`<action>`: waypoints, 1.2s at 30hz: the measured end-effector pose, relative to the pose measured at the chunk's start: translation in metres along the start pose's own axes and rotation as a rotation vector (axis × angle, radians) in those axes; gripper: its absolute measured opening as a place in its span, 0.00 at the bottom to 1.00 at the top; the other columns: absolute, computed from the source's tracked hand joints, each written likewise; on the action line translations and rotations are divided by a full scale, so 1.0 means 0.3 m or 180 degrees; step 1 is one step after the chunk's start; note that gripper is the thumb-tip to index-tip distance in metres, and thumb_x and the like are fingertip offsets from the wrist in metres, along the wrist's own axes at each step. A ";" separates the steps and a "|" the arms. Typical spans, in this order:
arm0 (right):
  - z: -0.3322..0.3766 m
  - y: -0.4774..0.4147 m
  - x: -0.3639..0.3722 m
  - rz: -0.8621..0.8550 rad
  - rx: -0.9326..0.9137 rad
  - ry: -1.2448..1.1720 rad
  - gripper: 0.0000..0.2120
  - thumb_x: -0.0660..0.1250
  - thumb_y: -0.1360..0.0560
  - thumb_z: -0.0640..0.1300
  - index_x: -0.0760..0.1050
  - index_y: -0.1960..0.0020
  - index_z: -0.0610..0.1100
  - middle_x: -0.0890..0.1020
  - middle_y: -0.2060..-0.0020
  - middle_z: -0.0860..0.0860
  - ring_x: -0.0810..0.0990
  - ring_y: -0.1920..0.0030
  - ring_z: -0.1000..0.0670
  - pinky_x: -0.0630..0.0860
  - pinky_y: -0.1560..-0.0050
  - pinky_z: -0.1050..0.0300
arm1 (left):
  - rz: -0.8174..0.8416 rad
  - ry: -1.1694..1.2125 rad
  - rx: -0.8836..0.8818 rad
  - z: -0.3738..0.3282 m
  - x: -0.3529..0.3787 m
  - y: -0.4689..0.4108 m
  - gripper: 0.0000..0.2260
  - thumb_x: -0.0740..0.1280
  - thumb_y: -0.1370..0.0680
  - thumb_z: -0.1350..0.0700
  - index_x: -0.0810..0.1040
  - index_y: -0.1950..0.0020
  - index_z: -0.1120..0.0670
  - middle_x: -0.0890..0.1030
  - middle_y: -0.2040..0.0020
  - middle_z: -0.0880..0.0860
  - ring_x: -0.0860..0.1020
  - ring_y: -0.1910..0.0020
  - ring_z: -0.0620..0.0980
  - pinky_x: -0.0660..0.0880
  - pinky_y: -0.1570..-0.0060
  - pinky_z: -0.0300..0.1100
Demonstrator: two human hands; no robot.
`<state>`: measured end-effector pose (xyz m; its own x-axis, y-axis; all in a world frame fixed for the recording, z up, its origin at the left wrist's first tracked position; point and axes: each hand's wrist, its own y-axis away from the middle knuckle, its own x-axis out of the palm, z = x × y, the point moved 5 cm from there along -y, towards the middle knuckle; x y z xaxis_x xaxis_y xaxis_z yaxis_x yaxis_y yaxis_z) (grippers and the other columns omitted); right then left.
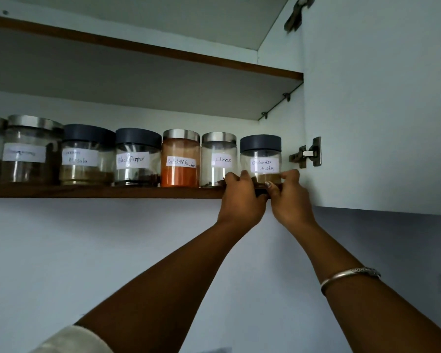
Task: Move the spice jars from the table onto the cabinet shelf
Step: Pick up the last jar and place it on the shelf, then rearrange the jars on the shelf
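Head view. We see the coriander powder jar [261, 159] standing upright at the right end of the lower shelf [99, 192]. Its long axis is vertical, its dark lid is up and its handwritten label is turned toward us. It stands just beside the cloves jar [219, 159] on its left. Farther left in the same row we find the red chilli powder jar [180, 159] and the black pepper jar [138, 157], all upright. Both arms reach up and away from us. The left hand [241, 197] curls its fingers round the jar's lower left side. The right hand [289, 197] grips the lower right side, thumb at the front. The right forearm carries a metal bangle [349, 276]. Right of the jar, a hinge [307, 152] joins the open cabinet door [379, 98].
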<state>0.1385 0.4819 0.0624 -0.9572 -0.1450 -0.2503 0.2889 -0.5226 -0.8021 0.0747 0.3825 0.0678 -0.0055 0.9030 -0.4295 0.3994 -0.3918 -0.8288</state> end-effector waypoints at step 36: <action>0.492 0.275 0.298 0.1097 -0.0740 0.0344 0.32 0.69 0.29 0.53 0.62 0.29 0.46 0.70 0.33 0.45 0.68 0.33 0.42 0.71 0.36 0.45 | 0.1036 -0.1444 -0.0002 0.272 -0.518 0.171 0.30 0.70 0.28 0.52 0.63 0.29 0.53 0.77 0.39 0.54 0.77 0.46 0.54 0.77 0.47 0.50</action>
<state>0.0747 0.3018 0.0538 -0.8008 -0.1828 -0.5704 0.5989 -0.2541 -0.7594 0.0212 0.2078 0.0628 -0.2758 0.5691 -0.7746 0.4470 -0.6375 -0.6275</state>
